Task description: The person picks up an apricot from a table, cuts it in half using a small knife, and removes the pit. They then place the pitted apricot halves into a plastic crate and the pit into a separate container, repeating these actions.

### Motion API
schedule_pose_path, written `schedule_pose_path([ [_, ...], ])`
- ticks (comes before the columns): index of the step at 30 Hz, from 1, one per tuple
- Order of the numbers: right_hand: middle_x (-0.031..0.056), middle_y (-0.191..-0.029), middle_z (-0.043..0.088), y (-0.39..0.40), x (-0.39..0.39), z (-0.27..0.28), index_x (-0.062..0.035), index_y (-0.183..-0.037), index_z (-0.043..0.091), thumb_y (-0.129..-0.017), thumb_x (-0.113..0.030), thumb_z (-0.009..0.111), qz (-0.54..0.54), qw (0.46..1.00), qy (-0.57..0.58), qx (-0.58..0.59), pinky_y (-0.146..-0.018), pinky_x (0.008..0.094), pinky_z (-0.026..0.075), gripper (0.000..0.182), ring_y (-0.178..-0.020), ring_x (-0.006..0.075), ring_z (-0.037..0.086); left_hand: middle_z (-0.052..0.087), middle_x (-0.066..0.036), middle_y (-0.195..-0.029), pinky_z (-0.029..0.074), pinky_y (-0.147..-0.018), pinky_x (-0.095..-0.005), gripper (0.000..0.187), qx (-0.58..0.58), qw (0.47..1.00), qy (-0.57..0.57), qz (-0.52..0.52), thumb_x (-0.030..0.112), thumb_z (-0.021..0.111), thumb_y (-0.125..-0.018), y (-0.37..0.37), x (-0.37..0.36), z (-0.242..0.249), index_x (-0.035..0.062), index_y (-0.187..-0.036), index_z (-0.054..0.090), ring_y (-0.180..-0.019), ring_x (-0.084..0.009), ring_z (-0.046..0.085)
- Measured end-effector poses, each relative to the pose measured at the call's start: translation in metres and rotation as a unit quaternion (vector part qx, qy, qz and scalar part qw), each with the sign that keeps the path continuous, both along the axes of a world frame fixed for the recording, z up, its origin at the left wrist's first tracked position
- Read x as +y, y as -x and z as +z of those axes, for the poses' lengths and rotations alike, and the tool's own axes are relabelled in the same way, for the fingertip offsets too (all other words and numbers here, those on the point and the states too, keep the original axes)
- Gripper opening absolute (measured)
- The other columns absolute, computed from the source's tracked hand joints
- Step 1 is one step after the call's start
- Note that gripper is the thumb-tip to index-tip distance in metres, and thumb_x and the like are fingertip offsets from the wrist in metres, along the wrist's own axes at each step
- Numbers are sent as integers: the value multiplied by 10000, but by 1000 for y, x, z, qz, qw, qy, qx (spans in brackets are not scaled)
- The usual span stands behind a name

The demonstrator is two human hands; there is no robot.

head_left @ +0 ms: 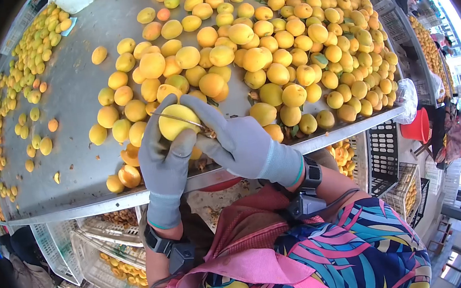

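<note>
Both hands wear grey gloves and meet over the metal table's front edge. My left hand (163, 150) is closed around a yellow apricot (174, 124), fingers along its left side and thumb below. My right hand (226, 133) is closed on a small thin knife (184, 120), whose narrow blade lies across the apricot; its fingertips also touch the fruit's right side. Most of the knife's handle is hidden in the glove. Several split apricot pieces (130, 176) lie on the table just left of my left hand.
A large heap of apricots (287, 44) covers the table's middle and right; more (38, 46) lie at the left. Crates with fruit (123, 271) stand below the edge. A black crate (382, 154) and red bucket (416, 126) are at the right, near a seated person (459, 136).
</note>
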State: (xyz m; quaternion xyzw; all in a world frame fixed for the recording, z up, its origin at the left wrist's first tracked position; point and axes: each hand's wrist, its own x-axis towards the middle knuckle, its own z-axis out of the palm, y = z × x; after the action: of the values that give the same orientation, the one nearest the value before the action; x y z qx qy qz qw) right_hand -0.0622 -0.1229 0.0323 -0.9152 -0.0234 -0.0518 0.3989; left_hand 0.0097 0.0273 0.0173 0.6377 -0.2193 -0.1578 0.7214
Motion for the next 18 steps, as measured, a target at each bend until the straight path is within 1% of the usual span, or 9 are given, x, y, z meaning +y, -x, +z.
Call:
schedule_pose_path([
  [3,127,-618,584,-3,5,-7,-68,-1459,201,-898,-284,558,6,997,-43,-58,-460,397,457,700,-503,308,584,561,-87,-1201,453,-913,-289,570,29,999,39,23,299,652,-891,3,0,-6,-41,-1302,452,-1039,-159,565],
  [5,133,-620,581,-5,7,-10,-70,-1458,205,-899,-280,559,-5,998,-35,-49,-464,407,454,694,-509,314,583,557,-91,-1215,451,-922,-290,583,215,957,194,12,266,664,-880,4,0,-19,-43,-1321,439,-1060,-152,554],
  [6,133,-620,581,-4,7,-10,-70,-1458,205,-899,-280,559,-5,998,-32,-49,-464,407,454,694,-509,314,583,557,-91,-1215,451,-922,-290,583,215,957,196,11,266,664,-880,5,-1,-17,-43,-1321,439,-1060,-152,554],
  [8,136,-629,583,-1,6,-9,-75,-1457,215,-900,-284,558,-15,999,-26,-29,-467,411,451,686,-510,319,580,550,-92,-1226,450,-926,-289,585,301,934,193,14,261,651,-887,10,-1,-10,-40,-1336,427,-1073,-149,545],
  [9,136,-629,583,-1,4,-7,-75,-1457,215,-900,-284,558,-12,999,-26,-26,-467,411,451,686,-510,319,580,550,-92,-1226,450,-926,-289,585,302,933,194,17,261,651,-887,8,1,-7,-40,-1336,427,-1073,-149,545],
  [11,127,-624,581,-3,0,-2,-77,-1458,218,-899,-285,561,25,997,-66,-8,-466,409,446,689,-503,312,576,552,-94,-1224,448,-928,-288,588,31,999,27,-6,294,637,-897,1,7,-1,-35,-1336,427,-1071,-153,549],
  [15,126,-624,580,-5,3,-6,-78,-1460,215,-899,-287,560,28,997,-63,-35,-464,404,444,691,-500,308,574,562,-95,-1209,451,-925,-289,589,5,1000,6,6,297,634,-899,-2,9,-1,-37,-1337,426,-1067,-154,551],
  [17,128,-625,582,-6,6,-10,-82,-1460,219,-901,-292,559,8,997,-40,-70,-463,405,443,687,-497,306,572,570,-92,-1195,456,-919,-292,586,124,989,74,10,287,647,-890,-3,7,-6,-43,-1324,436,-1057,-152,556],
  [18,128,-625,582,-5,7,-13,-82,-1460,219,-901,-292,559,8,997,-39,-70,-463,405,443,687,-497,306,572,570,-92,-1195,456,-919,-292,586,124,989,75,10,287,647,-890,1,7,-10,-43,-1324,436,-1057,-152,556],
])
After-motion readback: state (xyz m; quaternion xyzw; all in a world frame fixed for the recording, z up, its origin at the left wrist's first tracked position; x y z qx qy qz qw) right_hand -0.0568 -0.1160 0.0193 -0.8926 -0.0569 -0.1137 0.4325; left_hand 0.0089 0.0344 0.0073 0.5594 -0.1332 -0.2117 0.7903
